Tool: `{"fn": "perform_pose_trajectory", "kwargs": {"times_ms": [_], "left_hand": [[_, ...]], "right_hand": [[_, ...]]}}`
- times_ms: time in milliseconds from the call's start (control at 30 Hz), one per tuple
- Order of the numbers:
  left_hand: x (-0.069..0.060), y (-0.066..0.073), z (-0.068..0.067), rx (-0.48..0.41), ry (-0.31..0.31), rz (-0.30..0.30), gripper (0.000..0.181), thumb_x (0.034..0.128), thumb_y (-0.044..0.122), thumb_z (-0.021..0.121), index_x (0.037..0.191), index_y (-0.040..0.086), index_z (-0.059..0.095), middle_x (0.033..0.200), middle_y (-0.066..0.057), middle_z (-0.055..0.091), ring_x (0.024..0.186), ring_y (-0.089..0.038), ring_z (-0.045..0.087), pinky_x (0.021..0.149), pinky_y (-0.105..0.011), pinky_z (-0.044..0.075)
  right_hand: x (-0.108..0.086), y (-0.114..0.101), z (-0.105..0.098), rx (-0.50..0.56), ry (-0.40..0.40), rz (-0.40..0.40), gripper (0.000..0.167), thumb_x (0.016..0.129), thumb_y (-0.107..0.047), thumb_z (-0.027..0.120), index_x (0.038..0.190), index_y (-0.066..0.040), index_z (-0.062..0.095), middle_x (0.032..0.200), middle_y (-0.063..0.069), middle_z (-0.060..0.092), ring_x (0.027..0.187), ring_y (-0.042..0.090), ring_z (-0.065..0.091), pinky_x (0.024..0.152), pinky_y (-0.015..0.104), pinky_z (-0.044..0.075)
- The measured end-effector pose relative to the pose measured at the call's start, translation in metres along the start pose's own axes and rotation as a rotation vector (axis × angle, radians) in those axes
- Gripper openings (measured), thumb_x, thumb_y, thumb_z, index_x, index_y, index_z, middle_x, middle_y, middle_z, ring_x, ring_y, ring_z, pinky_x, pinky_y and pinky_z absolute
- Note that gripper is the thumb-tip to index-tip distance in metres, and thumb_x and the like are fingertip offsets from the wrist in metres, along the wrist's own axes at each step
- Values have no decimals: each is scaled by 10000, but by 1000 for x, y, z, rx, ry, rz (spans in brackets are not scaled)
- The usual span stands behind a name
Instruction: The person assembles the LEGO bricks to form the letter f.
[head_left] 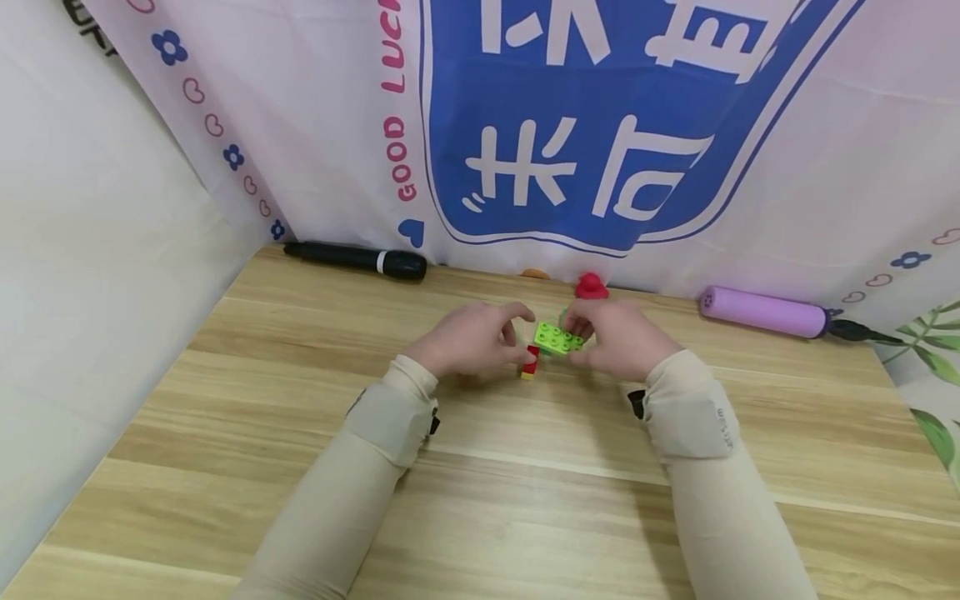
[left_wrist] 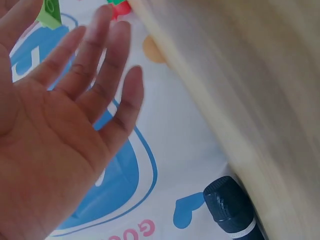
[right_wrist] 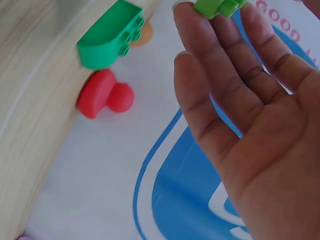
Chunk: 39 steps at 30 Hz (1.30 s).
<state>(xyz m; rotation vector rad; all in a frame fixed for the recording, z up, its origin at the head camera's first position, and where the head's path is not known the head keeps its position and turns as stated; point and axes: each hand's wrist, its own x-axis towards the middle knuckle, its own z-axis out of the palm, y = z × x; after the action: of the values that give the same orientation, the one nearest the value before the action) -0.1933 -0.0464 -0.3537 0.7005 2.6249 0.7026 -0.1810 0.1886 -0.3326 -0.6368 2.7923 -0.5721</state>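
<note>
A lime-green studded toy brick (head_left: 553, 337) is in the middle of the head view, between the two hands. My right hand (head_left: 626, 333) pinches its right end, fingers behind and thumb in front. The right wrist view shows the fingertips at the lime brick (right_wrist: 217, 7). My left hand (head_left: 476, 337) curves loosely near the brick's left end, its fingers apart and holding nothing visible. A small red and yellow block (head_left: 529, 363) stands by the left thumb. Beyond the right fingers sits a green brick (right_wrist: 102, 42) with a rounded end, mostly hidden in the head view.
A red knobbed piece (head_left: 592, 287) stands at the table's back edge. A black cylinder with a white band (head_left: 356, 259) lies at the back left, a purple pump (head_left: 765, 312) at the back right. Behind the wooden table (head_left: 480, 517) hangs a printed cloth (head_left: 330, 125).
</note>
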Motion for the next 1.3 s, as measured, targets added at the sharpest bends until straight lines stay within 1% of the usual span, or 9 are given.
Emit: {"fn": "perform_pose_trajectory", "kwargs": {"times_ms": [100,167,267,400,500,700,867,1100,1300], "left_hand": [[0,-2,-3,-37,19,39,496,981,364,781,1431,228,623,993,50,720,720,-164,656,709,-327,528],[-1,-3,-5,-39,28,61,426,988,342,776,1385,234,663,996,49,723,727,-161,657,713,-329,532],[-1,-4,-6,-10,40,84,352,994,313,772,1328,222,709,998,52,734,826,-138,665,783,-331,539],[-2,-4,-6,16,34,94,330,995,282,771,1307,184,728,1018,46,746,937,-133,670,881,-350,543],[-2,-4,-7,25,23,95,320,993,271,773,1293,165,734,1028,47,745,961,-134,664,904,-353,539],[-3,-3,-8,38,10,99,310,993,263,775,1276,141,738,1053,47,744,969,-139,654,898,-350,533],[-4,-3,-8,61,2,96,306,991,272,777,1264,139,742,1065,45,744,966,-145,650,898,-355,530],[-4,-2,-7,55,-7,75,303,986,275,783,1258,147,747,1064,54,736,967,-147,640,904,-359,519],[-4,-2,-7,57,-16,79,302,990,281,777,1259,146,750,1055,59,735,966,-143,641,908,-356,518]], "right_hand": [[2,-5,4,2,4,-41,297,843,-105,841,1111,-78,717,1009,43,742,986,247,697,952,476,567],[3,-7,5,7,5,-52,298,836,-105,850,1102,-85,716,1000,32,736,974,237,691,943,465,571],[3,-9,7,13,8,-56,292,841,-107,853,1097,-94,713,1004,27,730,979,235,682,945,465,571],[3,-10,9,29,10,-58,267,856,-96,839,1094,-96,718,1019,29,737,996,238,690,957,475,571],[3,-11,9,39,4,-58,259,860,-96,836,1093,-99,724,1024,26,742,1004,239,695,960,473,575],[4,-14,11,37,-16,-45,254,861,-107,843,1088,-109,728,1023,21,738,1002,241,684,960,468,575],[5,-14,12,39,-34,-54,243,871,-100,838,1088,-107,727,1017,22,737,991,239,676,954,471,570],[5,-14,12,22,-41,-75,223,873,-91,831,1071,-101,729,1004,24,741,987,235,684,951,470,569],[4,-14,13,14,-47,-72,232,874,-104,840,1078,-101,729,1016,24,745,997,230,693,952,465,572]]}}
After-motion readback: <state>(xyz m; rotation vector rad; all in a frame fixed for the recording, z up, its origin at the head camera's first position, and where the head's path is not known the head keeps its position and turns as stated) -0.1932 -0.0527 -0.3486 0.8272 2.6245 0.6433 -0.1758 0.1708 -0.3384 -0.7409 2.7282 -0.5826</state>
